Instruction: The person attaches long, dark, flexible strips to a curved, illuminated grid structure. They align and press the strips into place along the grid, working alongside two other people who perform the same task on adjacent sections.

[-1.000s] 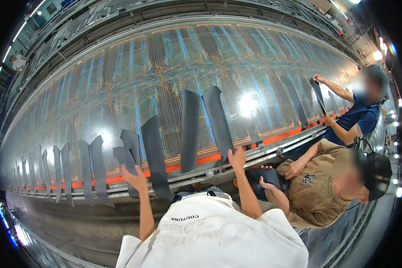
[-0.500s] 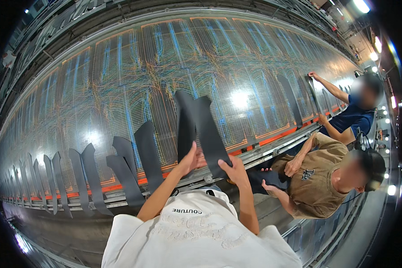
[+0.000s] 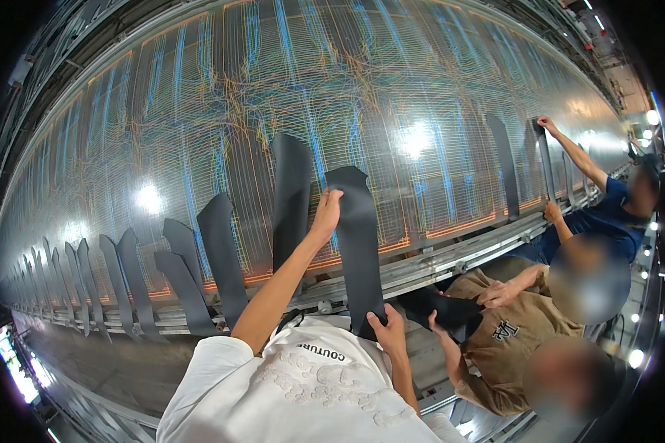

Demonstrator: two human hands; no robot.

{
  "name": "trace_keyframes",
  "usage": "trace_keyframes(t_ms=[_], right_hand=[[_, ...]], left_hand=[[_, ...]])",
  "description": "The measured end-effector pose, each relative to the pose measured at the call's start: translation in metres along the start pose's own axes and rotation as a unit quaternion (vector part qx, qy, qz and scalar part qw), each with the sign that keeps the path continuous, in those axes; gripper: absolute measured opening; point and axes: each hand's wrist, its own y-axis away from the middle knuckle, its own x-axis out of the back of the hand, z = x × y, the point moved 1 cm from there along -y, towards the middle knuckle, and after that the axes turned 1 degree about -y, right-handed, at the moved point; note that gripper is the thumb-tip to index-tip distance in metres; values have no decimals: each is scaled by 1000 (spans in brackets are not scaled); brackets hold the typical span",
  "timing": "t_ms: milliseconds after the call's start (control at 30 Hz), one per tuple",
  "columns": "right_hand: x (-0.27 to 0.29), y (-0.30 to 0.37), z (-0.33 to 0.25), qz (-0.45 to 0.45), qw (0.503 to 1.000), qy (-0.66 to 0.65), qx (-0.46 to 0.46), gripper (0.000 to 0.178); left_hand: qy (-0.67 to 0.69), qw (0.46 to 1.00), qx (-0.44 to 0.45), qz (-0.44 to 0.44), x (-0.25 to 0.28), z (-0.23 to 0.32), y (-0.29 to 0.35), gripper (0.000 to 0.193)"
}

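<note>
A long dark grey strip of sheet material (image 3: 360, 258) with a pointed, flared upper end hangs across the table's near edge in front of me. My left hand (image 3: 328, 213) pinches its left edge near the top. Lower down, my right hand (image 3: 386, 328) grips the bottom end close to my shirt, thumb on top. Just left of it, a second dark strip (image 3: 291, 184) lies on the table, partly behind my left forearm. Beneath them is a long shiny table (image 3: 258, 88) patterned with fine blue, orange and green lines.
More dark strips (image 3: 222, 244) run leftward along the near edge, several overhanging the metal rail (image 3: 436, 258). At right, a person in a brown shirt (image 3: 510, 325) holds dark material (image 3: 451, 314). Beyond, a person in dark blue (image 3: 595, 221) handles another strip (image 3: 545, 159).
My left hand has gone up to the strip's upper part. My right hand has drawn its lower end nearer me. The strip now hangs straighter, apart from its neighbour.
</note>
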Motion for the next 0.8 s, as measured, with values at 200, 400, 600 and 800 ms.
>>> trace_keyframes(t_ms=[200,400,600,800], right_hand=[[11,-35,7,4,999,34,4,23],[17,-63,33,19,999,2,-35,25],[13,-70,25,37,998,-20,-41,21],[-10,-91,19,131,987,-96,-3,16]], left_hand=[[-90,971,-162,-154,-29,4,-26,34],[-197,925,-237,-223,-74,91,33,28],[-151,921,-294,-205,-76,83,13,29],[-35,984,-165,-51,-15,62,-75,21]])
